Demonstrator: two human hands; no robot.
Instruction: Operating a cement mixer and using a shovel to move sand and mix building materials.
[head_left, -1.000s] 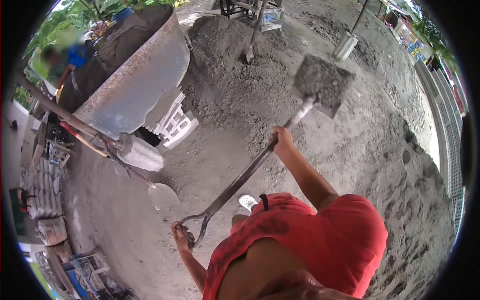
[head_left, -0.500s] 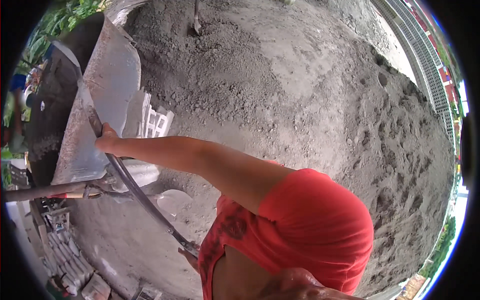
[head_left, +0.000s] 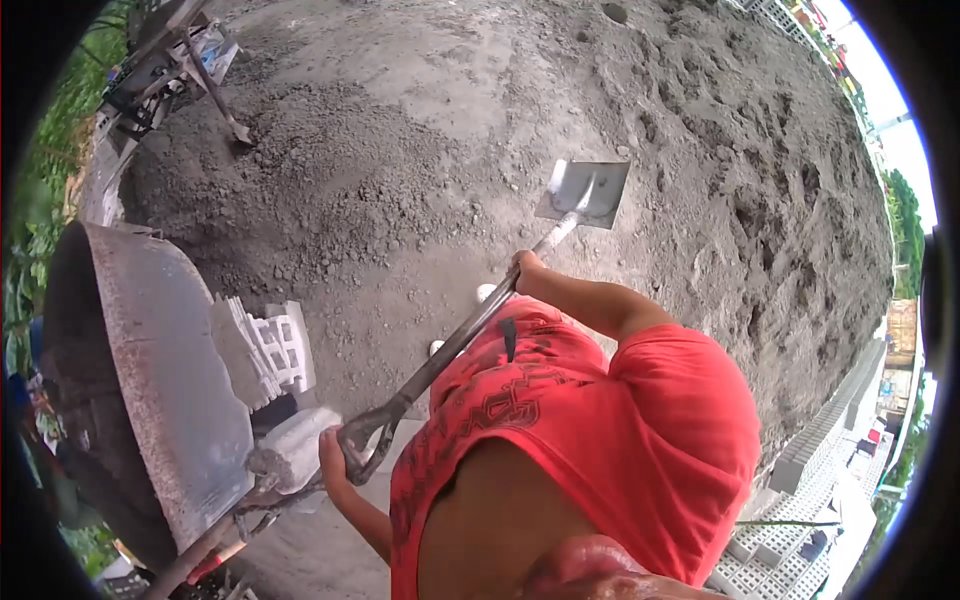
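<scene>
A shovel [head_left: 450, 350] runs slantwise across the front of my body, its flat metal blade [head_left: 603, 192] up at the right over the grey ground. My left hand [head_left: 333, 458] is closed at the handle end of the shovel, low on the left. Further up, my right hand [head_left: 527, 270] wraps round the shaft not far below the blade. No load shows on the blade. Left of me stands a worn metal wheelbarrow [head_left: 175, 370], close to my left hand; its dark inside is only partly visible.
A heap of grey, crumbly material [head_left: 290, 190] spreads ahead and to the left. Pale hollow blocks [head_left: 285, 345] stand beside the wheelbarrow. A second long-handled tool [head_left: 218, 95] leans at the far left. Rough, pitted ground [head_left: 760, 190] lies to the right, with stacked blocks [head_left: 800, 450] behind.
The shovel has swung from the wheelbarrow's edge on the left over to the right, with my right hand on its shaft. My view has turned, and my left hand now shows at the handle.
</scene>
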